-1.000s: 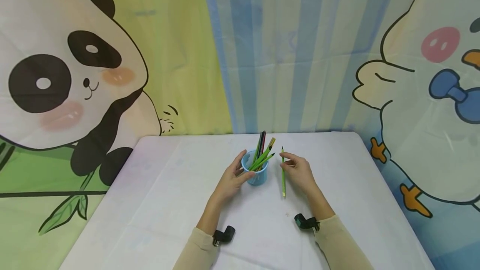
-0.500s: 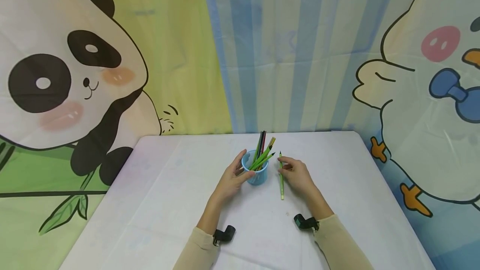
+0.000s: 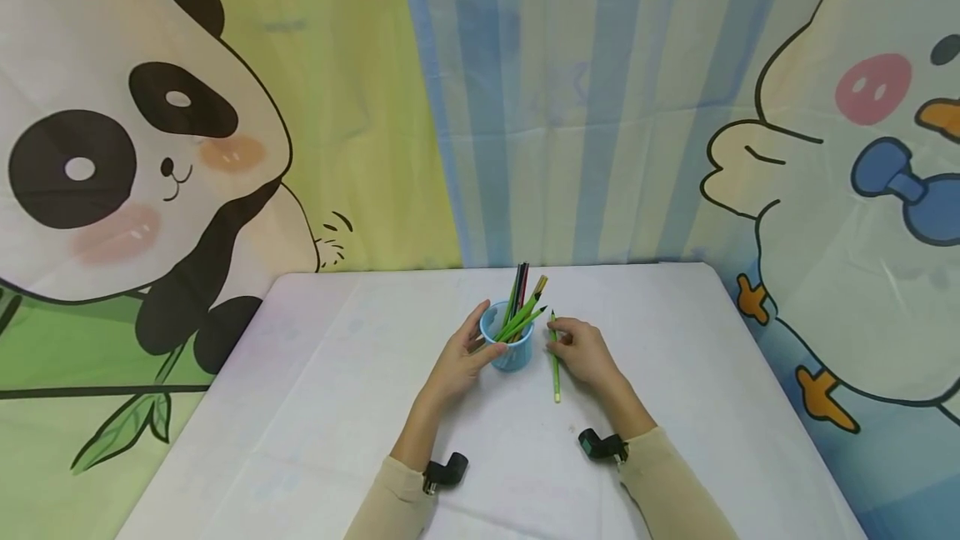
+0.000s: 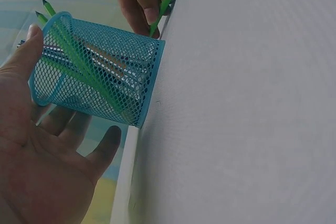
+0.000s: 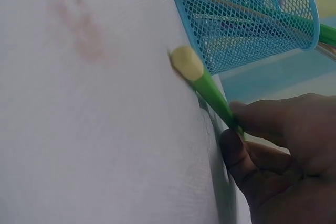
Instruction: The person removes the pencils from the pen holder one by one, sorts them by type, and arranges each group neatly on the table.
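Observation:
A light blue mesh pencil cup (image 3: 513, 358) stands upright on the white table, holding several green pencils (image 3: 517, 325) and a few darker ones. My left hand (image 3: 459, 363) holds it from the left, thumb at the rim (image 4: 35, 80) and the other fingers round the far side. Just right of the cup, my right hand (image 3: 589, 353) pinches one green pencil (image 3: 556, 375) between thumb and fingers. Its dark point is away from me, and its pale blunt end (image 5: 187, 62) shows near the tabletop in the right wrist view. Pencil and cup are apart.
The white-covered table (image 3: 337, 407) stretches out around both hands. Behind its far edge hangs a printed cloth (image 3: 540, 107) with a panda (image 3: 225, 257) at left and a white bird figure (image 3: 847, 290) at right. A faint brownish stain (image 5: 86, 35) marks the tabletop.
My right hand has moved left, closer to the cup, carrying the green pencil along. The left hand and the cup hold nearly the same place.

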### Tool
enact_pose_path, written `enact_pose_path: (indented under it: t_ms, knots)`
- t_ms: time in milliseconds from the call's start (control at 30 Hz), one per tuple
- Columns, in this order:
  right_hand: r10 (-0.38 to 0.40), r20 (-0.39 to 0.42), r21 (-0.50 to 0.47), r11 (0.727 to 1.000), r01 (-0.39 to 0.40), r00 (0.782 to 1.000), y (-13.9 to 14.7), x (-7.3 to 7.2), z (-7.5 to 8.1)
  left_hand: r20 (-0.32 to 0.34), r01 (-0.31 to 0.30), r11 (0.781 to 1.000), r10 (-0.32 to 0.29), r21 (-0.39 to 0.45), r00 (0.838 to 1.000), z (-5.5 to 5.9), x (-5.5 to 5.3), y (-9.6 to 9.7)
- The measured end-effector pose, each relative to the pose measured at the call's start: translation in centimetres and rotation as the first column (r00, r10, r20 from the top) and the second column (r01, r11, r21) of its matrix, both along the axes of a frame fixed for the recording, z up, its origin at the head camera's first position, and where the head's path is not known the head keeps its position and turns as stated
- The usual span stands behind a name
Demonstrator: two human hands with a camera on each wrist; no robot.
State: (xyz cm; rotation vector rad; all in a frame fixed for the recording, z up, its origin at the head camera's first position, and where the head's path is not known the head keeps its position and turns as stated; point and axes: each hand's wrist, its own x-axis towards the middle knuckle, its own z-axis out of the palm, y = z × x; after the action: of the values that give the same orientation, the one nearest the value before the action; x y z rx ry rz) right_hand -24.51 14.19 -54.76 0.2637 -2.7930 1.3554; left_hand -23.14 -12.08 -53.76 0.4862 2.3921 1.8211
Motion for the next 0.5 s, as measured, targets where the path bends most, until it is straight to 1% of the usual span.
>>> enact_pose_path:
  t_ms: [267,400,500]
  knots:
    - [0.007,0.005,0.064,0.998,-0.007,1.0,-0.5,0.06,0.29,0.01,-0.001,1.0,0.0,0.012,1.0,0.0,0.09,0.0]
    - [-0.005,0.02,0.072,0.997,0.004,1.0,-0.65,0.1,0.36,0.012,0.005,1.0,-0.005,0.019,1.0,0.02,0.11,-0.03]
    - [-0.007,0.015,0.076,0.997,0.006,1.0,-0.81,0.03,0.34,0.008,0.01,1.0,-0.01,0.029,1.0,0.01,0.11,-0.05]
